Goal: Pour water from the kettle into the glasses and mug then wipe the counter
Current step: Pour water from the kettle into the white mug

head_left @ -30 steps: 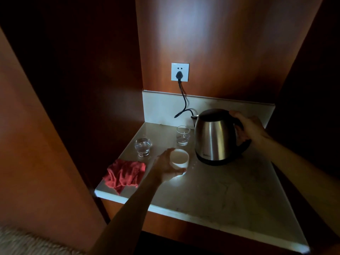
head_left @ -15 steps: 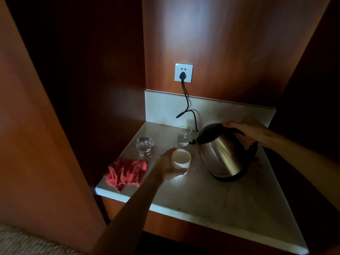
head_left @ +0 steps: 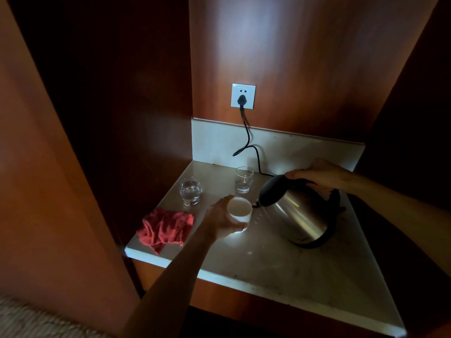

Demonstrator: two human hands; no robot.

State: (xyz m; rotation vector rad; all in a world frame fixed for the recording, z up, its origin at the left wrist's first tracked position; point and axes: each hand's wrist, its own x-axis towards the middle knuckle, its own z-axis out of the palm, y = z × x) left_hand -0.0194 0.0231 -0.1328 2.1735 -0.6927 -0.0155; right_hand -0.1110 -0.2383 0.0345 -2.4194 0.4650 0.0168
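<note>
Counter [head_left: 280, 259] holds: 2 clear glasses, 1 white mug [head_left: 240, 211], 1 steel kettle [head_left: 299, 215], 1 red cloth [head_left: 166, 228]. Left glass [head_left: 190, 191] contains water; back glass [head_left: 244, 179] contents unclear. Left hand [head_left: 223, 219] curls around mug. Right hand [head_left: 322, 175] grips kettle handle; kettle tilted, spout at mug rim. 1 black cord [head_left: 247, 137] plugged into wall socket [head_left: 243, 96].

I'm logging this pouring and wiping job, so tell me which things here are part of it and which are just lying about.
Part of the job:
kettle, gripped by the right hand
white mug, held by the left hand
left glass
back glass
red cloth
counter

Just there:
wall socket
black cord
</note>
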